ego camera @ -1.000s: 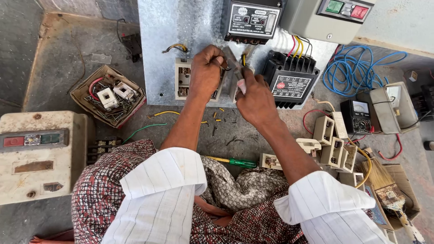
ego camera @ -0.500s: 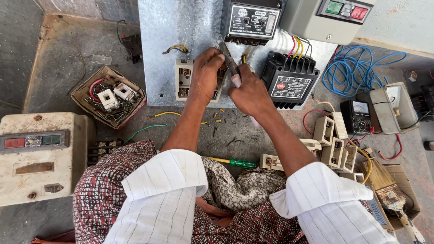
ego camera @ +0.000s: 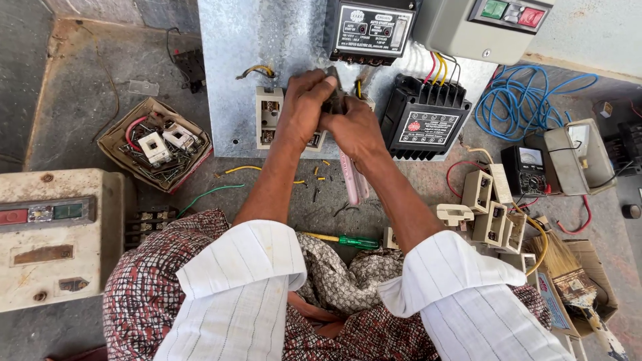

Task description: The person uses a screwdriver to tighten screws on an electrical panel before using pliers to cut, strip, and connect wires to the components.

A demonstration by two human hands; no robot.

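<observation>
Scanning from the left edge: a cream metal switch box (ego camera: 57, 237) with red and green buttons lies flat on the concrete floor (ego camera: 73, 87). Just beyond it, a shallow cardboard tray (ego camera: 155, 144) holds white switch parts, a red wire and loose screws. A green wire (ego camera: 208, 192) and short yellow offcuts (ego camera: 242, 169) lie on the floor between the tray and the person's knees.

Centre: a galvanised mounting plate (ego camera: 234, 53) lies flat. On it sits a cream fuse holder (ego camera: 269, 115), just left of the hands. Left hand (ego camera: 302, 107) and right hand (ego camera: 353, 127) meet over the plate, touching each other. Both are closed around a dark plier-like tool (ego camera: 334, 97); its head shows between the fingers, while the pink handles (ego camera: 353, 182) run back under the right wrist. What the tool bites on is hidden by the hands. A yellow-and-green screwdriver (ego camera: 344, 240) lies on the floor near the person's lap.

Right of the hands: a black contactor block (ego camera: 426, 120) on the plate, with red, yellow and blue leads rising from its top. Above it, a black control unit (ego camera: 372, 30) and a grey push-button box (ego camera: 488, 27). Further right: a blue wire coil (ego camera: 528, 100), a black analogue meter (ego camera: 528, 170), cream fuse carriers (ego camera: 491, 207) grouped on the floor, and a paintbrush (ego camera: 568, 274) at the far edge.
</observation>
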